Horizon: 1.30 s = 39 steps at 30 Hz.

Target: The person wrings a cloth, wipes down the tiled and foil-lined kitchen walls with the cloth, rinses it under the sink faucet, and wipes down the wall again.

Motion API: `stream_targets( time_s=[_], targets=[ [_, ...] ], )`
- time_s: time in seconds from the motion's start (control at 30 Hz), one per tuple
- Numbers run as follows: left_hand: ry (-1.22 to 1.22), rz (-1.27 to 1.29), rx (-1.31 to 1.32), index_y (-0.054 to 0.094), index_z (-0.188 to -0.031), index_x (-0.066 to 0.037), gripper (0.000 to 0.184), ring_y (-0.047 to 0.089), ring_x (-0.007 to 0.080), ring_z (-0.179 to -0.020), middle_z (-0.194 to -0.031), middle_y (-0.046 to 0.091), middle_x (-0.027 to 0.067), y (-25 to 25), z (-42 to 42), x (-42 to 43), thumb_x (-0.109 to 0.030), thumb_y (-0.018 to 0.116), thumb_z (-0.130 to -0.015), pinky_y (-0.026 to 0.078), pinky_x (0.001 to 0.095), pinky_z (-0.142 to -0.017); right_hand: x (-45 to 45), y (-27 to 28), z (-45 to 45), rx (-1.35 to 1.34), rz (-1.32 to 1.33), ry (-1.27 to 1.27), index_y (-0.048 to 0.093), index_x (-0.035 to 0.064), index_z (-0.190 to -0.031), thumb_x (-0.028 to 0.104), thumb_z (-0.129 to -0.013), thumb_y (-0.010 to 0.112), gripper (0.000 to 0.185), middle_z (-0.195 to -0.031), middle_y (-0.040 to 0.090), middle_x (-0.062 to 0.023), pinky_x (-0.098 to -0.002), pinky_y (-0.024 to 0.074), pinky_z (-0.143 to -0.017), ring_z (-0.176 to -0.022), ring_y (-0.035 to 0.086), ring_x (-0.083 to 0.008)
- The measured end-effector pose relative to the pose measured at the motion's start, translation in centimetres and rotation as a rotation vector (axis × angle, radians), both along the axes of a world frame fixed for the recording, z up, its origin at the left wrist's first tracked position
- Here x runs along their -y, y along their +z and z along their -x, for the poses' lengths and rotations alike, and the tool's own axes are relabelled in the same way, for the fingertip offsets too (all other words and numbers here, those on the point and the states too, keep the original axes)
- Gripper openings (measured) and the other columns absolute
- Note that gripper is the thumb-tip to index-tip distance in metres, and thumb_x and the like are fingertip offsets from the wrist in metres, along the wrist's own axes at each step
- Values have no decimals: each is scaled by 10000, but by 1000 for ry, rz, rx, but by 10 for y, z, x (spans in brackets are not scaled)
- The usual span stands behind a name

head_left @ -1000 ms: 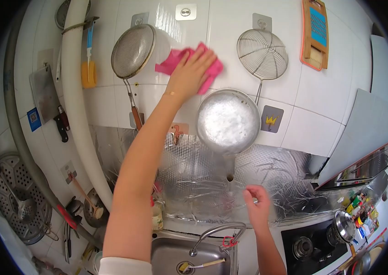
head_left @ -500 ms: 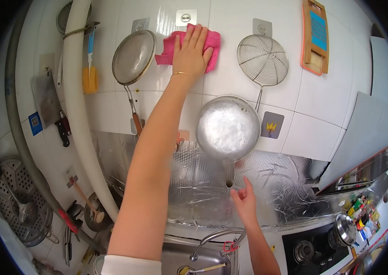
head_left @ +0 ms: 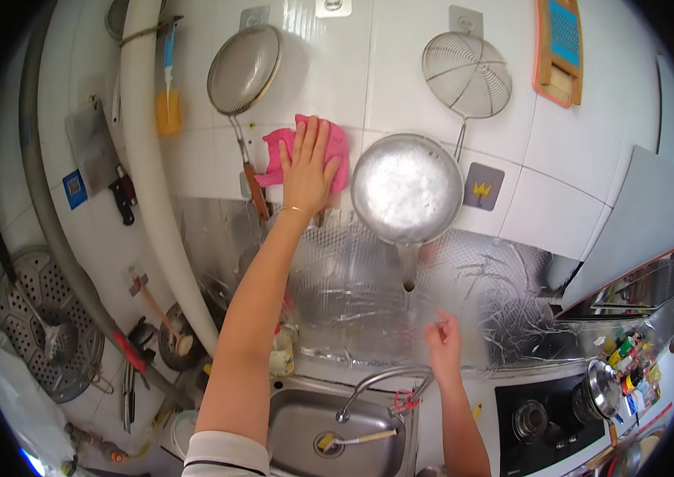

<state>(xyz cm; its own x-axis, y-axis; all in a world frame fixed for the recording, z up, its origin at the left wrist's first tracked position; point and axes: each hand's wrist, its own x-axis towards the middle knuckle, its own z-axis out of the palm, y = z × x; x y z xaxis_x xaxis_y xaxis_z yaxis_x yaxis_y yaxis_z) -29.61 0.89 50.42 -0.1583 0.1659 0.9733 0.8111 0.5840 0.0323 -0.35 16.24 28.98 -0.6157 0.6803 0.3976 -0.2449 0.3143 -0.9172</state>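
The tiled wall [head_left: 543, 151] takes up most of the view. The foil sheet [head_left: 337, 262] covers its lower part. The black stove [head_left: 559, 405] and the sink [head_left: 289, 421] sit below in the bench [head_left: 432, 429], well apart from the hands. The metal pan [head_left: 407, 189] hangs handle-down on the wall just right of the pink cloth [head_left: 337, 151]; main obstacle, blocks that side, would probably swing if bumped. The spider skimmer [head_left: 468, 75] hangs beyond, upper right. The mesh strainer [head_left: 245, 67] hangs upper left, its wooden handle running down right by the cloth's left tip; possible snag.

The cloth lies rumpled against the wall between that handle and the pan. Looks light, soft, floppy, not fragile; likely slides easily on smooth tile. Best held with a flat palm on the middle, or by a bunched edge.

The left hand [head_left: 305, 171] is flat on it, fingers spread, pressing rather than gripping. The right hand [head_left: 444, 346] is well apart, low before the foil, nothing seen in it; blurred, can't tell how far its fingers close.
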Motion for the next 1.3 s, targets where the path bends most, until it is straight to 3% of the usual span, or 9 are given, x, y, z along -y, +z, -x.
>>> stream_targets(
  time_s=[0.17,0.37,0.63,0.73,0.9,0.97,1.13,1.23,1.3],
  targets=[
    [-87,21,53,302,-1454,-157,671,201,262,-1412,-1525,247,60,-24,-7,8,-266,592,-859,96,517,-1132,12,-6,-15,-30,33,33,502,13,-1184,58,-872,585,326,-796,552,-25,-222,439,-625,-699,525,-84],
    [-6,224,21,344,-1433,-165,714,261,203,-1392,-1502,304,22,-60,-39,14,-303,652,-803,208,471,-1120,30,-10,-31,14,96,79,516,18,-1164,56,-873,576,299,-821,562,-32,-229,452,-678,-722,542,-96],
    [242,555,-282,380,-1412,-135,611,292,163,-1374,-1475,358,-1,-110,-39,15,-217,575,-840,249,363,-1118,41,-15,-39,62,154,97,519,28,-1169,58,-880,549,291,-841,571,-40,-239,456,-689,-742,558,-111],
    [150,593,-288,383,-1407,-111,616,292,178,-1377,-1476,357,18,-104,-35,17,-199,579,-829,257,362,-1116,44,-17,-44,69,168,93,518,23,-1171,64,-886,541,289,-848,574,-45,-242,460,-696,-745,560,-117],
    [-20,119,4,391,-1393,-50,602,301,215,-1377,-1464,366,92,-76,-49,-5,-150,576,-829,248,372,-1130,40,-30,-48,99,155,65,517,14,-1174,74,-896,526,284,-850,580,-47,-244,460,-706,-750,560,-119],
    [100,195,-21,400,-1384,-34,580,310,226,-1373,-1461,370,104,-87,-48,-12,-106,552,-829,256,376,-1126,38,-36,-51,113,171,72,518,14,-1176,79,-900,522,283,-845,581,-48,-242,459,-707,-755,561,-120],
    [-86,479,-64,375,-1399,-39,596,311,225,-1375,-1485,335,92,-185,-51,1,-21,470,-811,287,374,-1110,50,-40,-61,154,222,14,545,-10,-1134,50,-879,519,263,-846,598,-63,-259,485,-709,-762,574,-125],
    [169,771,-319,342,-1424,-80,610,275,189,-1390,-1505,303,37,-217,-51,7,-84,482,-831,316,342,-1086,56,-41,-69,160,239,24,550,-10,-1125,51,-877,520,257,-839,602,-63,-261,487,-710,-758,576,-126],
    [88,731,-98,337,-1430,-98,620,274,193,-1389,-1511,289,29,-217,-47,2,-120,516,-837,314,349,-1089,58,-42,-72,168,242,22,551,-9,-1121,52,-877,521,254,-837,604,-62,-262,488,-712,-756,576,-126]
  ],
)
